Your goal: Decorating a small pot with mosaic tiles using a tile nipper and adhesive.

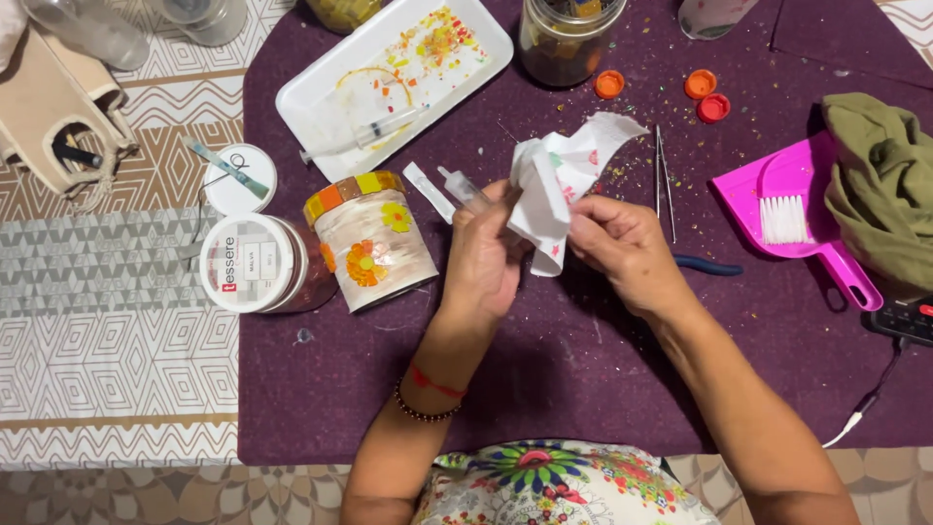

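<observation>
Clearly a delicate spot: left hand (pixel 483 255) closed around a small clear syringe-like applicator (pixel 459 185), tip poking up and away toward the far edge of the tabletop (pixel 321 389); right hand (pixel 624 248) pinching a crumpled white paper tissue (pixel 559 175) against that same tool, mid-tabletop, above the purple felt. Likely trouble, as a judgement only: a squeeze too firm on the applicator barrel, pushing its contents out into the tissue or onto the felt; a torn, stained tissue leaving fibres on the nozzle. Just left of the left hand, lying on its side, a decorated jar (pixel 372 241) with orange and yellow mosaic pieces, easily nudged by the wrist and set rolling toward the white-lidded tub (pixel 248 262) at the cloth's left edge. Near the right hand, thin metal tweezers (pixel 662 180) and a blue-handled tool (pixel 708 264), both within reach of a careless elbow. Farther off, toward the far edge, a white tray (pixel 340 83) carrying a larger syringe (pixel 364 134); toward the right edge, a pink dustpan (pixel 807 214) with brush. Loose coloured crumbs all over the felt, ready to cling to anything sticky.
</observation>
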